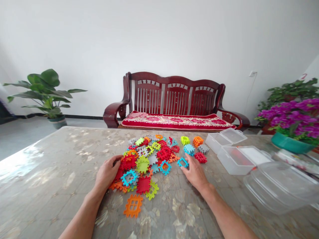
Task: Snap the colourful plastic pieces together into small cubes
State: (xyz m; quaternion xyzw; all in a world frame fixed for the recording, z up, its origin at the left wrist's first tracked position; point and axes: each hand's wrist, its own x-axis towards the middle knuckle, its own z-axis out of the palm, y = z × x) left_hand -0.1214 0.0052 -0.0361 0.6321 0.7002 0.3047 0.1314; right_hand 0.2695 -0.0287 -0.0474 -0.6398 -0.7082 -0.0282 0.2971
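Fingers of our right hand (pixel 195 174) are clamped on a blue frame (pixel 182 162), thumb at its lower right edge and forefinger above, right of the middle of the picture. Our left hand (pixel 107 171) is bent at the left edge of a pile of toy pieces (pixel 143 164), beside a red piece (pixel 128 161); a gap shows between its thumb and forefinger, but we cannot tell whether the hidden fingers grip anything.

The pile spreads across the centre, its notched squares red, orange, green, blue and grey, many overlapping. One orange piece (pixel 133 205) lies by itself below it, at lower centre.

Just above our right hand stand five small stacks, each of one colour: a blue stack (pixel 189 149) nearest the fingertips, then a green stack (pixel 184 140), an orange stack (pixel 198 141), a grey stack (pixel 203 149) and a red stack (pixel 200 157).

Farther right on the patterned table (pixel 72 159) we see two clear boxes (pixel 234 162) with lids open, and a larger clear container (pixel 281 187) at lower right. Purple flowers (pixel 294 116) fill the right edge, a dark red bench (pixel 174 94) the upper centre, and a leafy plant (pixel 48 91) the upper left.
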